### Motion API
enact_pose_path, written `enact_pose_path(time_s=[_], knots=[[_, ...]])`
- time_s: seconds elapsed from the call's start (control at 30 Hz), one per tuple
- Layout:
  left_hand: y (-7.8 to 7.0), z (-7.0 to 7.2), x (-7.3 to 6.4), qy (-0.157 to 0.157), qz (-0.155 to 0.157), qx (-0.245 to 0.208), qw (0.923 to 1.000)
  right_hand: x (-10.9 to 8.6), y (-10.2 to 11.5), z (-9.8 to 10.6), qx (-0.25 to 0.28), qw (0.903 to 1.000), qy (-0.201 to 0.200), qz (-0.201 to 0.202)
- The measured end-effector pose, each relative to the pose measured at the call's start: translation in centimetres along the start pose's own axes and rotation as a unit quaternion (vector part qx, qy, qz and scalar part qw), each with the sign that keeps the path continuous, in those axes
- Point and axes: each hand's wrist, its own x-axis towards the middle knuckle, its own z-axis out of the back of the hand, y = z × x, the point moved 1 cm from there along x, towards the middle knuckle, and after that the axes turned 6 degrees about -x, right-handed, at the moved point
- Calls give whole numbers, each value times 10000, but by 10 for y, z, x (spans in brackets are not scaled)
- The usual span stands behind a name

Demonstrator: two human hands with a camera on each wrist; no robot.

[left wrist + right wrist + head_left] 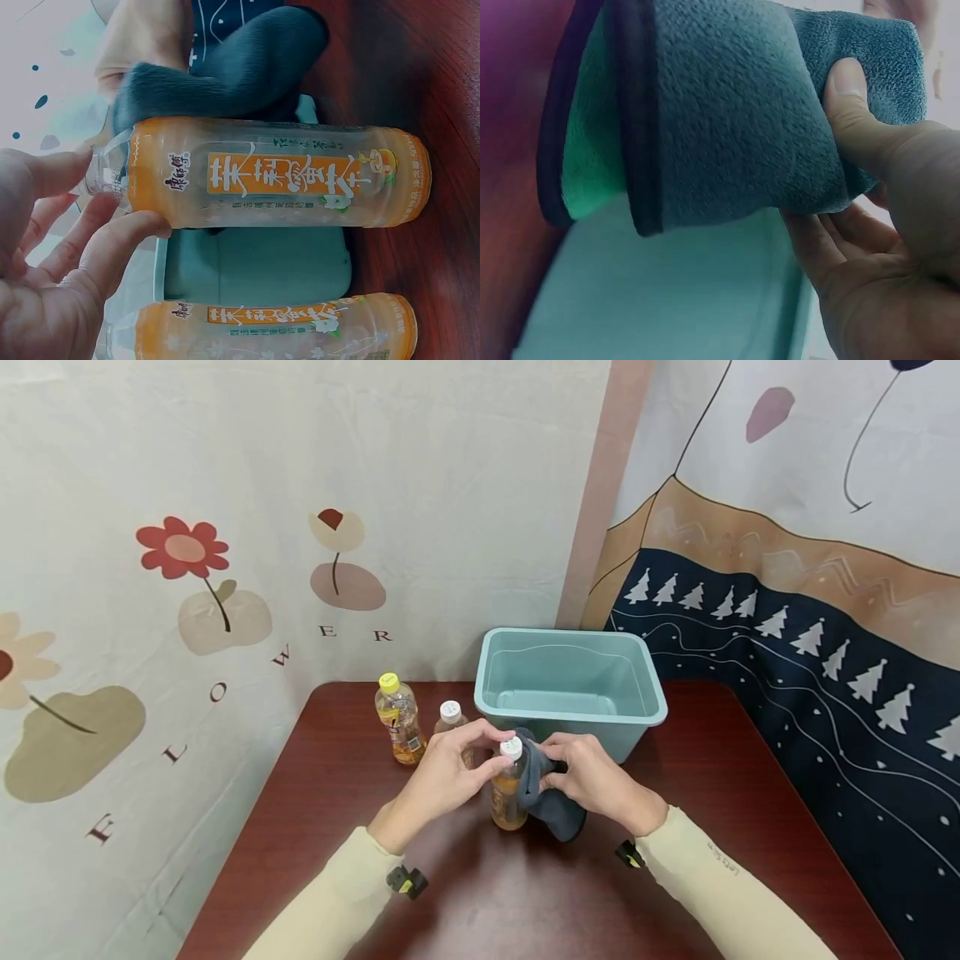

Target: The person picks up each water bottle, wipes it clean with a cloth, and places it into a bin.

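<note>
A clear plastic tea bottle [277,176] with an orange label and white cap stands upright on the table. My left hand [452,766] pinches it at the cap and neck with thumb and fingers. In my right hand [600,781] is a folded dark grey-blue cloth [735,112], gripped between thumb and fingers. The cloth lies against the bottle's right side, and its lower part hangs down beside it. Behind my left hand stands a second white-capped bottle [451,717], partly hidden; the left wrist view shows its matching orange label.
A light blue plastic bin [487,689] stands at the back of the dark red table [315,827], just behind the hands. To the left is a yellow-capped bottle [401,727] with some amber liquid. Printed cloth hangs behind the table.
</note>
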Motion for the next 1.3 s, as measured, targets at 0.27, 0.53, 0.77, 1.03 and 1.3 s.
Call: enact_pose_path(time_s=[0.27, 0.53, 0.77, 1.03, 1.3], knots=[[-1, -3, -2, 24, -68, 167, 9998, -8, -16, -29, 1, 9985, 540, -76], [-1, -4, 0, 108, -61, 183, 9998, -7, -32, -60, -403, 9935, 1064, -38], [0, -4, 0, 154, -94, 217, 9996, -10, -39, -70, -145, 9941, 1061, -182], [-2, -2, -1, 100, -77, 311, 9994, -10, -36, -61, 313, 9955, 863, -230], [-1, -1, 0, 75, -40, 406, 9991, -4, -25, -38, 314, 9977, 538, -260]])
